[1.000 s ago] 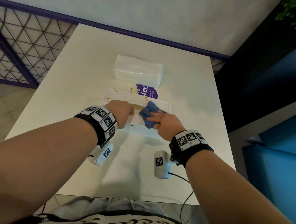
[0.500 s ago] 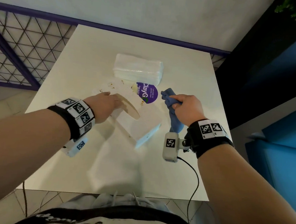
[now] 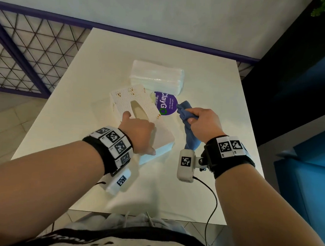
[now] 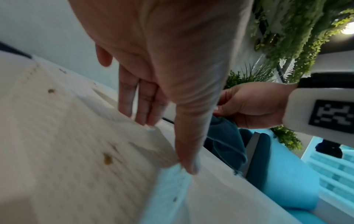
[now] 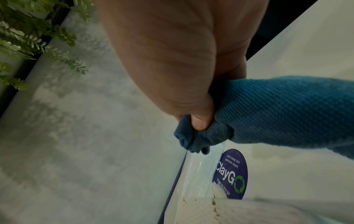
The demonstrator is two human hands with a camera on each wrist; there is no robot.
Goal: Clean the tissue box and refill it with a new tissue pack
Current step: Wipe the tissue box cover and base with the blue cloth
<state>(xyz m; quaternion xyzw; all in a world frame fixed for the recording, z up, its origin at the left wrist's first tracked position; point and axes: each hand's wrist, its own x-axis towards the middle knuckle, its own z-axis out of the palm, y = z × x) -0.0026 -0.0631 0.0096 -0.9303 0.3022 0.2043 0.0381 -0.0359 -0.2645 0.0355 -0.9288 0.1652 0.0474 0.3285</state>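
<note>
The white tissue box (image 3: pixel 132 101), speckled with brown stains, lies turned at an angle on the table. My left hand (image 3: pixel 138 132) grips its near end, fingers (image 4: pixel 141 106) dipping into the top slot and thumb against the side of the box (image 4: pixel 67 144). Just right of the box, my right hand (image 3: pixel 202 123) holds a bunched blue cloth (image 3: pixel 189 136) clear of it, and the cloth (image 5: pixel 287 110) trails down from the fist (image 5: pixel 182 75). The new tissue pack (image 3: pixel 157 76), wrapped in clear plastic, lies behind the box.
A round purple ClayGo sticker (image 3: pixel 165 103) is on the white table (image 3: pixel 208 91) between the box and the pack. A wall with a purple rail runs along the far edge. Mesh fencing (image 3: pixel 28 52) stands left, and blue seats (image 3: pixel 307 181) right. A cable (image 3: pixel 212 199) hangs from my right wrist.
My right hand lifted the cloth off the box top and moved it right. My left hand turned the box to a diagonal and shifted to its near end.
</note>
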